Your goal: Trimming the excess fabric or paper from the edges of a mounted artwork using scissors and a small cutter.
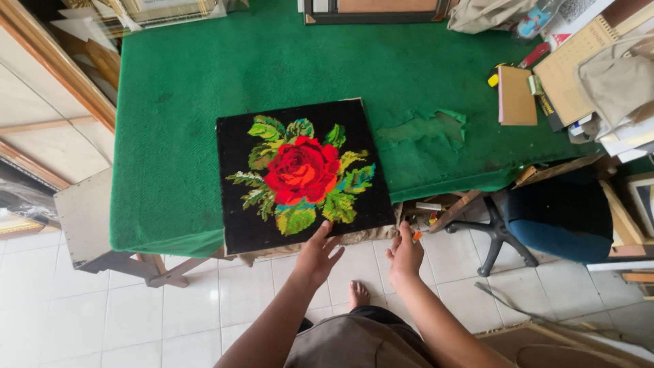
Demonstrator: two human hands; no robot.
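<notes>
Green felt covers the worktable [191, 102] below us, with white floor tiles [102, 320] under its near edge and a dark blue swivel chair [558, 215] off to the right. Our left hand [317, 253] is spread open, fingers [320, 234] loosely fanned, the tips touching the near edge of the needlework panel [303, 174] without clasping it. Our right hand [405, 253] hovers just beside that edge, fingers partly curled, and something small and orange [417, 235] shows at them; we cannot tell whether it is pinched there. The panel lies flat at the table's near edge, slightly skewed: a black square ground bearing a red rose ringed by green and yellow leaves. Pale cloth [354, 238] peeks from beneath its near side. Notebooks and papers [538, 88] crowd the far right corner.
</notes>
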